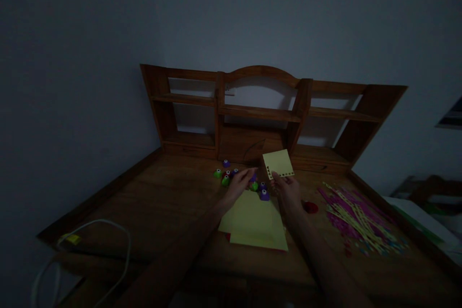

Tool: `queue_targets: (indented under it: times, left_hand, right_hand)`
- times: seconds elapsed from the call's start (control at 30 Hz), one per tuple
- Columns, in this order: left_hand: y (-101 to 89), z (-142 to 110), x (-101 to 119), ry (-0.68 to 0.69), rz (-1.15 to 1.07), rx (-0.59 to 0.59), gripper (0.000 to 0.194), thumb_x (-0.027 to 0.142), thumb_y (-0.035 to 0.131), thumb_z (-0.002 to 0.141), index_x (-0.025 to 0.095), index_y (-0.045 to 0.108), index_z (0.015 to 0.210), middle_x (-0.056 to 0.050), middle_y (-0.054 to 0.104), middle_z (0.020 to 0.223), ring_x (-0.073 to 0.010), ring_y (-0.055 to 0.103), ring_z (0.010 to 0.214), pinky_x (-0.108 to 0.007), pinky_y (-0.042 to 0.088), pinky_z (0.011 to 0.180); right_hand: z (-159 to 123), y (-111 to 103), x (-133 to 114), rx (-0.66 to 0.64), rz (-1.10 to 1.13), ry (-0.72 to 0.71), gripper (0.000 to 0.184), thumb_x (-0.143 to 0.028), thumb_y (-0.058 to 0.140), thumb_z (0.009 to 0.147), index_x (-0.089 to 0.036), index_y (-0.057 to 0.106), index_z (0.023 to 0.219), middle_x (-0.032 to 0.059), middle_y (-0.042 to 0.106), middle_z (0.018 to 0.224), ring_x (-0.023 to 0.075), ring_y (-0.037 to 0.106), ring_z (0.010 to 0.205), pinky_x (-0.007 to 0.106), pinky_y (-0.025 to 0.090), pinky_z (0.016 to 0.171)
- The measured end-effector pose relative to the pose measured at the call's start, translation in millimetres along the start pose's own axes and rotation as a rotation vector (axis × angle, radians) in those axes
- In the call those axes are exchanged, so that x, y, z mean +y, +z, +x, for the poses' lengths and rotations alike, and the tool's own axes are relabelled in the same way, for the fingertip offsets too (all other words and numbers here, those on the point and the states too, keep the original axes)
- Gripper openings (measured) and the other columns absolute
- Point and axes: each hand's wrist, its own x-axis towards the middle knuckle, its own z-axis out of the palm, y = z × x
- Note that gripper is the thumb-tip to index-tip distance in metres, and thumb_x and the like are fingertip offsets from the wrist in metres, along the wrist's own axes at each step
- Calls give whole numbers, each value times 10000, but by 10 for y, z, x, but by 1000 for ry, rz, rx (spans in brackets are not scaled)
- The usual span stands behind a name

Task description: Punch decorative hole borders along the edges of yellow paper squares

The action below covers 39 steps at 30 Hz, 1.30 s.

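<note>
In the head view, my right hand (288,190) pinches a small pale yellow sheet of paper (279,160) by its lower edge. Small dark punched shapes run along that sheet's left and lower edges. My left hand (241,184) has its fingers closed around a purple paper punch (253,177), partly hidden behind them. More punches in purple (264,195), green (217,173) and red stand around my hands, each with a whitish button. Below my hands lies a stack of larger yellow paper (254,219), with red showing under its edges.
A wooden shelf unit (260,114) stands along the back of the wooden desk (159,207). To the right lie a heap of pink and yellow paper strips (357,216) and a round red object (311,207). A white cable (128,245) loops at the left front, near a yellow object (73,239).
</note>
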Motion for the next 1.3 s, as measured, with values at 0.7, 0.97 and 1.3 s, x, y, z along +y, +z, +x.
queue_targets:
  times: [0.7, 0.97, 1.3]
  left_hand:
    - [2, 106, -64, -39, -114, -16, 456, 311, 856, 582, 137, 669, 960, -95, 708, 999, -214, 662, 928, -342, 511, 863]
    - [7, 44, 24, -69, -101, -37, 470, 320, 848, 595, 155, 674, 998, -106, 694, 1067, -226, 650, 955, -321, 530, 791]
    - [-17, 51, 17, -15, -51, -76, 431, 417, 810, 651, 138, 670, 949, -84, 682, 986, -194, 628, 906, -278, 489, 770]
  right_hand:
    - [75, 4, 61, -130, -257, -109, 381, -524, 767, 663, -146, 720, 660, 66, 695, 604, 182, 590, 509, 249, 418, 434]
    - [78, -17, 53, -125, -284, -173, 362, -509, 744, 705, -149, 747, 744, 88, 728, 706, 195, 624, 584, 259, 451, 490]
    - [50, 7, 58, -179, -302, -149, 368, -520, 731, 713, -154, 734, 758, 89, 731, 723, 215, 648, 629, 274, 471, 519]
